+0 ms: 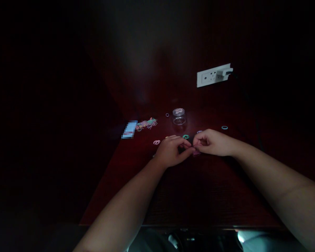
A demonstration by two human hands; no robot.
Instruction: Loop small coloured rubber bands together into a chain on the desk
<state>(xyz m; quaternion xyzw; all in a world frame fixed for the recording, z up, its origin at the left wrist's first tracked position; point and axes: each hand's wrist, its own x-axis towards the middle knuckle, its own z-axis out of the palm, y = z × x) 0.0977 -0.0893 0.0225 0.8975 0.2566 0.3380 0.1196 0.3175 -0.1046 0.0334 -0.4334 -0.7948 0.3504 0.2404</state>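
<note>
My left hand and my right hand meet over the dark red table, fingertips pinched close together. What they pinch, if anything, is too small to make out. Magenta elastic bands show just under the fingertips. Around the hands lie small groups of elastic hair bands: pink ones left of my left hand, green ones just beyond the fingers, and purple ones partly hidden behind my right hand. A blue band rests farther right.
A mixed pile of coloured bands lies at the back left beside a pixelated bright phone-like rectangle. Behind my hands stands a clear lidded jar, with a single pale band left of it. A wall socket holds a plugged-in charger.
</note>
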